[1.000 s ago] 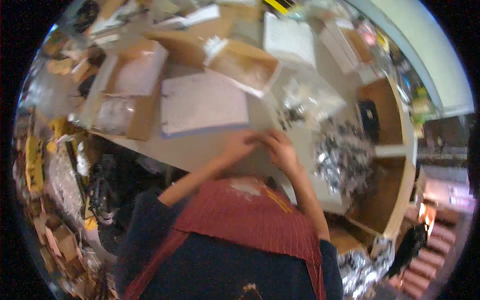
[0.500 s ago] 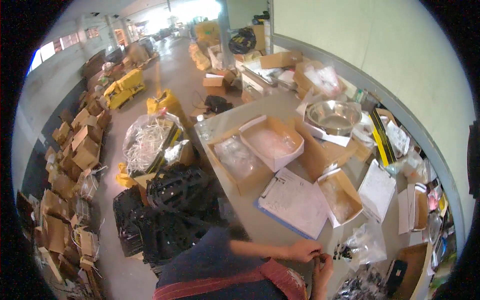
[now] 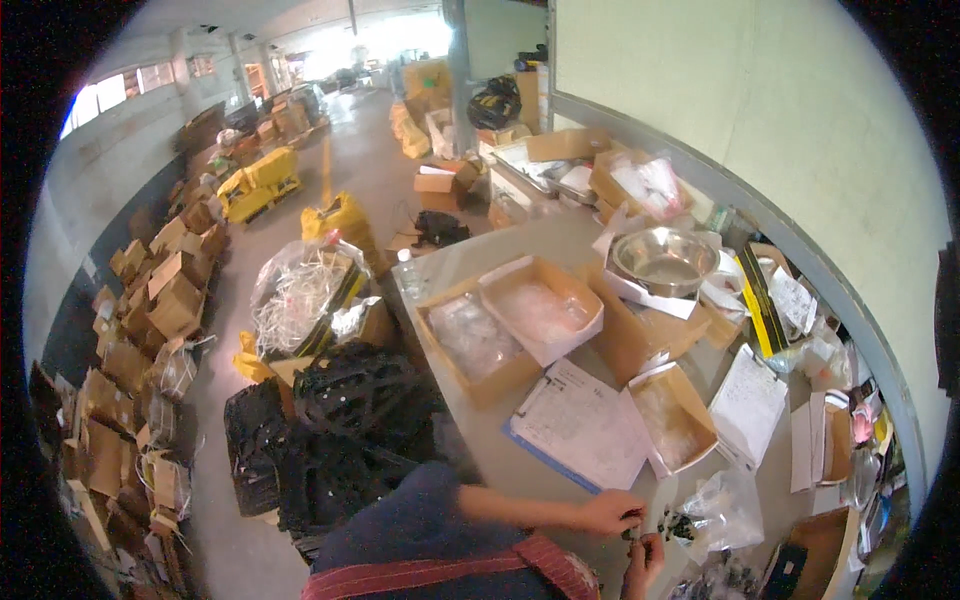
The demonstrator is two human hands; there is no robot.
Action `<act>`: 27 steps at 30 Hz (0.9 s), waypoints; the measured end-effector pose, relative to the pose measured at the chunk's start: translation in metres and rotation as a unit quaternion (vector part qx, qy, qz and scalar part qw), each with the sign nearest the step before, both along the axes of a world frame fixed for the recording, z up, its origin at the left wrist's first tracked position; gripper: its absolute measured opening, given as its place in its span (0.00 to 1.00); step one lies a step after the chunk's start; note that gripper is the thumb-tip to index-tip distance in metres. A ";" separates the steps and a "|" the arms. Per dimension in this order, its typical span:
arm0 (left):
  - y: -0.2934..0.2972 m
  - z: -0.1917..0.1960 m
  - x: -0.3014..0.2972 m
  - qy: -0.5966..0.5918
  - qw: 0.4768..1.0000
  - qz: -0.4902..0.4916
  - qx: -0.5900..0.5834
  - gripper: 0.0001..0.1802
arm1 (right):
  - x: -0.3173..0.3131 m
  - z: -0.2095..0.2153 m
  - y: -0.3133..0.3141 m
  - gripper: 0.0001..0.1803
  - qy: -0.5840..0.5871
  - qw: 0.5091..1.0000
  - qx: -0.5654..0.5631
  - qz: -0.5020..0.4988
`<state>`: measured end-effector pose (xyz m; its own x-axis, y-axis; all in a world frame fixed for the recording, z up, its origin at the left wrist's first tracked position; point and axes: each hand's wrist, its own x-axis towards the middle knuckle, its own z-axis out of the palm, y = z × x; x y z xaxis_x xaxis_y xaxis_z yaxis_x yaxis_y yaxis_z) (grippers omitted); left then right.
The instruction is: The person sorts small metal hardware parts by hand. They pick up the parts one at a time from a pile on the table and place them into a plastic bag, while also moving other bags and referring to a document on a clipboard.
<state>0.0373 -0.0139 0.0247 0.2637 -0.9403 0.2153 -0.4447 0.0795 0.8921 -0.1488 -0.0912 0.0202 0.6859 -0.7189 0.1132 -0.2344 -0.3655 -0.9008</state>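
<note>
My left hand [image 3: 610, 513] and my right hand [image 3: 643, 557] are close together over the near edge of the table, fingers pinched. Something small and dark seems to sit between the fingertips, too small to make out. Beside them lies a clear plastic bag [image 3: 728, 510] with a few small black parts [image 3: 678, 525] at its left side. Closer to me is a heap of small dark and clear pieces [image 3: 722, 577]. A clipboard with a paper sheet [image 3: 580, 425] rests beyond my left hand.
Cardboard trays with clear bags [image 3: 545, 310] and a steel bowl [image 3: 665, 262] stand farther along the table [image 3: 470, 250]. An open carton [image 3: 830, 555] is at the near right. Stacked black crates [image 3: 350, 430] and a bag of white strips [image 3: 300, 300] stand left of the table.
The view has shifted slightly. My hands have moved a little apart, the right one lower, opening a small gap between them.
</note>
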 end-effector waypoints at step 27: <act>-0.176 0.023 0.150 -0.269 0.950 -0.051 0.151 0.17 | -0.037 0.052 0.011 0.10 -0.083 0.964 0.148 -0.204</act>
